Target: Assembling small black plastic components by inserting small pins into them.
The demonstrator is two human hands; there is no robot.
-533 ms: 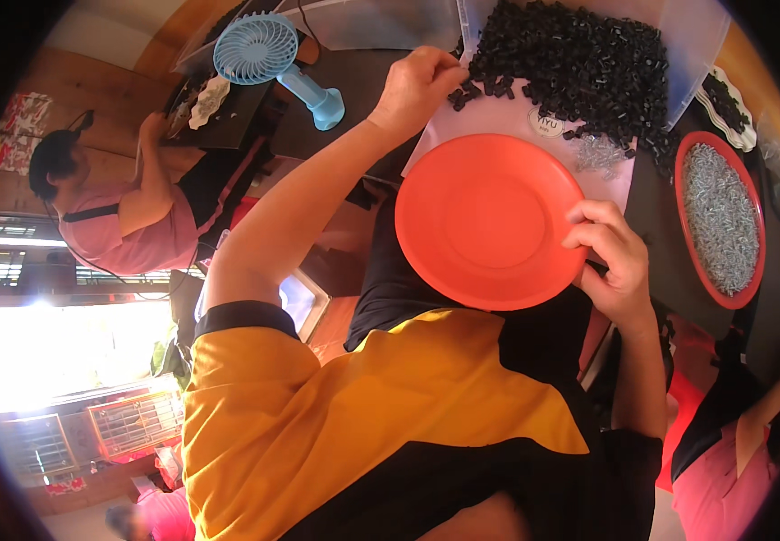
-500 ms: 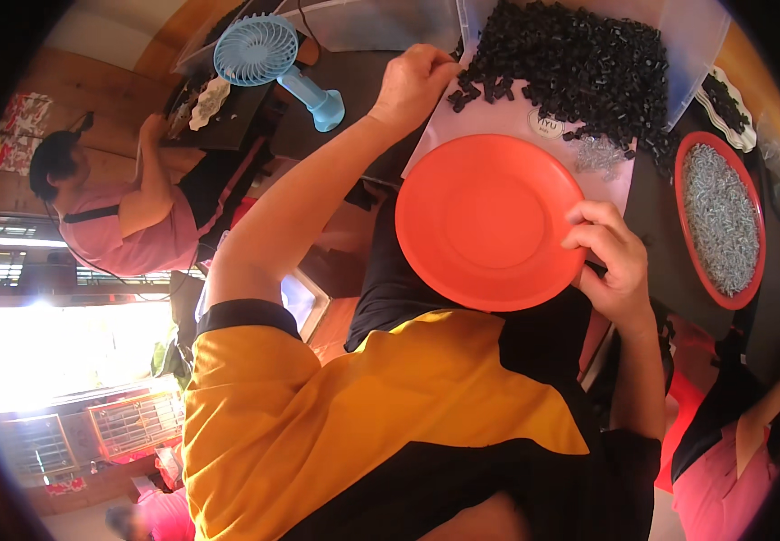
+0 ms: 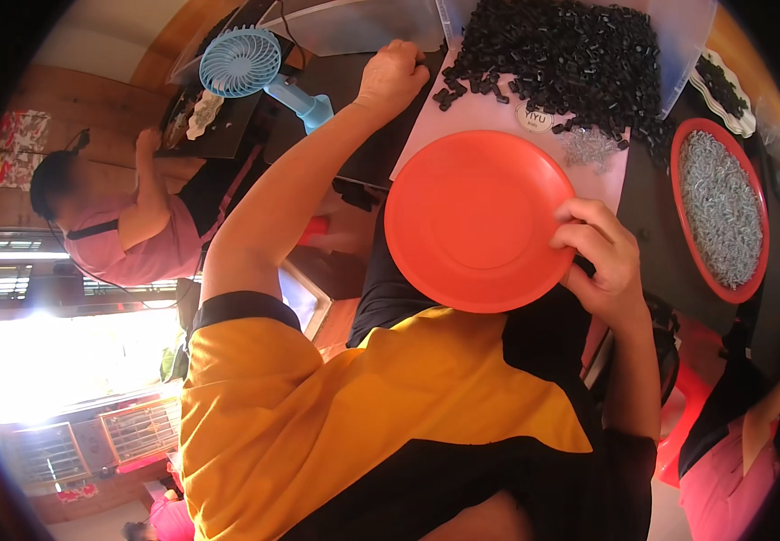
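Note:
My right hand [image 3: 602,261] grips the right rim of a round, shallow red plastic plate [image 3: 476,216], fingers over the edge and thumb below. The plate's inside shows bare, and it is held over my lap at the near edge of a pale pink sheet [image 3: 435,122]. My left hand [image 3: 392,79] is closed with fingers curled, over the dark table just left of a pile of small black plastic pieces [image 3: 561,54]. Whether anything is inside those fingers is hidden. A few small clear pieces [image 3: 588,149] lie between the pile and the plate.
A clear plastic bin [image 3: 683,50] surrounds the black pile. To the right stand a red basin [image 3: 677,171] of silvery screw-like pieces and a white scalloped dish [image 3: 743,126] with black pieces. A blue handheld fan [image 3: 241,61] is at left. Co-workers sit on both sides.
My left hand has drawn back leftward from the edge of the black pile, its fingers curling in. My right hand still grips the plate. The view has shifted slightly.

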